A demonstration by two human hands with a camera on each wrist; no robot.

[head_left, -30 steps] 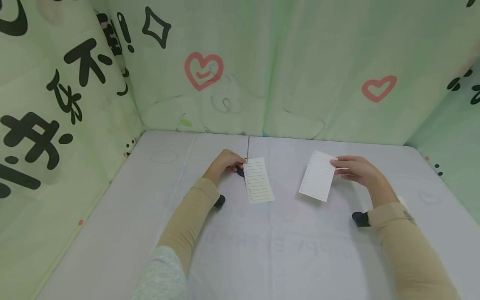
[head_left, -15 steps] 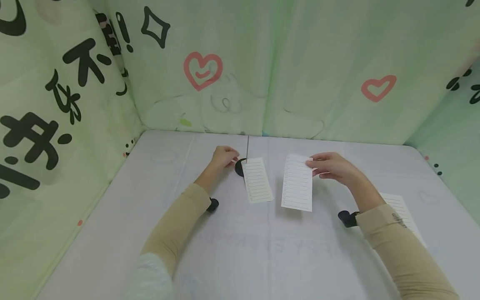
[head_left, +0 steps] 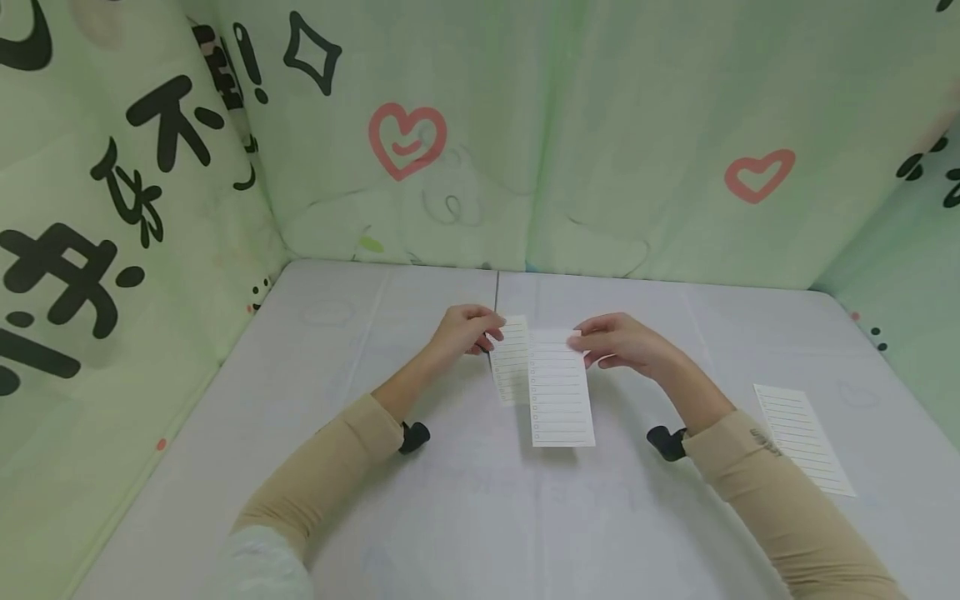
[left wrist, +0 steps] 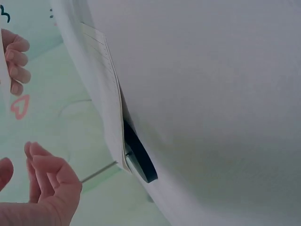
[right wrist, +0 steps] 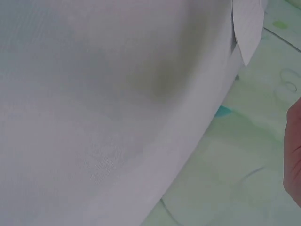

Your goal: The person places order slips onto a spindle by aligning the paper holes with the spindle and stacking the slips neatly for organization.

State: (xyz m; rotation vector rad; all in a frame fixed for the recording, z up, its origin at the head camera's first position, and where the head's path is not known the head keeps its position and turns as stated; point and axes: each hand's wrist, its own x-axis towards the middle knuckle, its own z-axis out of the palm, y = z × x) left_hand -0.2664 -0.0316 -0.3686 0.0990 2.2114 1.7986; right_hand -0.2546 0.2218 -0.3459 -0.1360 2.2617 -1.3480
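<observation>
My right hand point(head_left: 622, 342) pinches a white lined card point(head_left: 561, 396) by its upper right edge, holding it up over the table. Behind and left of it, another lined card point(head_left: 508, 358) lies on a spike with a round black base point(left wrist: 141, 155). The thin metal rod point(left wrist: 99, 171) sticks up through the card's end. My left hand point(head_left: 468, 329) is beside the rod, fingers loosely bent, with a gap between thumb and fingers in the left wrist view. The held card overlaps the spiked one in the head view. Only part of the right hand point(right wrist: 292, 153) shows in the right wrist view.
One more lined card point(head_left: 804, 437) lies flat on the white-covered table point(head_left: 450, 517) at the right, next to the right sleeve. A pale green printed curtain point(head_left: 600, 125) hangs along the back and sides of the table.
My right hand has carried its card leftward, up to the spiked card. The left hand drew back slightly, then returned toward the rod. The card at the right has come out from behind the right arm.
</observation>
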